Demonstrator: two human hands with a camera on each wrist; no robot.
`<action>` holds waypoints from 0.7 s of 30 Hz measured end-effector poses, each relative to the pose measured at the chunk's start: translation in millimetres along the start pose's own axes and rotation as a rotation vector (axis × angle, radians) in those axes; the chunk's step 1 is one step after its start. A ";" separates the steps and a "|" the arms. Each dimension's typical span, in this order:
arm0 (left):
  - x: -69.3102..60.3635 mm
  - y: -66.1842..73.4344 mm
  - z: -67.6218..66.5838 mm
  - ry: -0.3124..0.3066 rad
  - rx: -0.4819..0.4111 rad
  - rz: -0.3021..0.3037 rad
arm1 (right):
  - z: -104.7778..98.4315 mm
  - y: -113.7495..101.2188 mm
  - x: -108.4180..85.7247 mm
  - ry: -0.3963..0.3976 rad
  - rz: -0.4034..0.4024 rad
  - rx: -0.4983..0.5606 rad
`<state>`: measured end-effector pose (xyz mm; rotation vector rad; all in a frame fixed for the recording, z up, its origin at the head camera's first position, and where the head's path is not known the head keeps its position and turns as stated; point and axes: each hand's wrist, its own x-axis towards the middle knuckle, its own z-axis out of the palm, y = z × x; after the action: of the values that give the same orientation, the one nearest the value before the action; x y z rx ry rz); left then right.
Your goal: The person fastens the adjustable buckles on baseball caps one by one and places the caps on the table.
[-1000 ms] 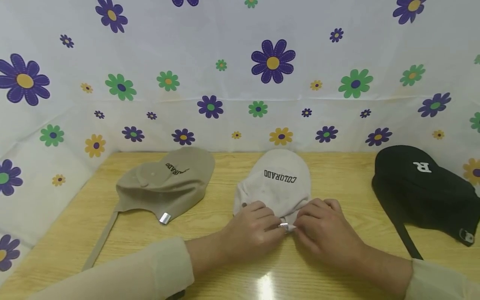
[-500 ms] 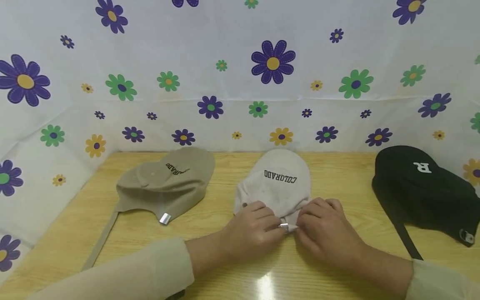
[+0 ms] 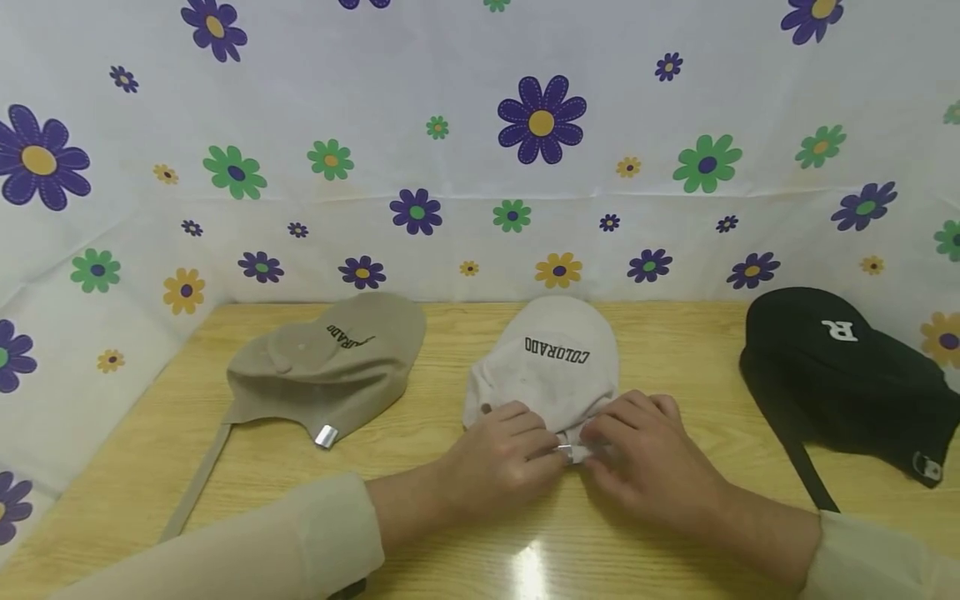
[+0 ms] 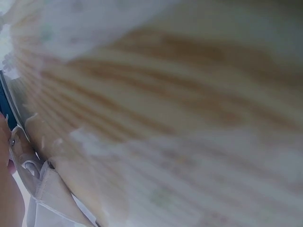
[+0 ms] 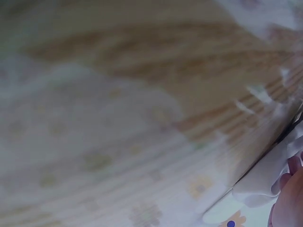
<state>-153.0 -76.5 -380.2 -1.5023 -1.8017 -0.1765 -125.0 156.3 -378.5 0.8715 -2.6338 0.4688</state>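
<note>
An off-white baseball cap [image 3: 558,367] with COLORADO in black letters lies at the middle of the table, its back strap toward me. My left hand [image 3: 498,458] pinches the strap beside its silver metal buckle [image 3: 566,452]. From the other side, my right hand [image 3: 652,467] grips the light strap end [image 3: 581,452] at the buckle, with fingers curled. The fingertips of both hands are partly hidden. At the lower left of the left wrist view the cap's fabric [image 4: 54,201] shows; the right wrist view catches its pale edge [image 5: 265,175].
A khaki cap [image 3: 360,358] lies to the left, its long strap [image 3: 197,483] trailing forward and a silver clasp [image 3: 326,437] at its edge. To the right is a black cap [image 3: 840,392] with a white R. A flowered cloth [image 3: 465,75] hangs behind the wooden table [image 3: 420,567].
My right hand has shifted slightly left toward the buckle, and its fingers have changed position on the strap end. My left hand stays at the buckle. The head view has shifted a little.
</note>
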 end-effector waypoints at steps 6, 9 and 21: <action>0.4 0.0 -0.2 -0.001 -0.005 0.010 | 1.1 0.4 0.5 -0.019 -0.018 0.031; 0.1 -0.4 -0.9 0.007 -0.003 0.013 | 1.6 0.6 1.3 -0.021 -0.034 0.053; -0.6 -1.0 1.2 0.037 -0.005 0.042 | 2.2 1.0 2.4 0.003 -0.094 0.042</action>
<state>-154.4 -76.7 -381.0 -1.5292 -1.7403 -0.1866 -127.9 154.9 -379.7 1.0020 -2.5754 0.5025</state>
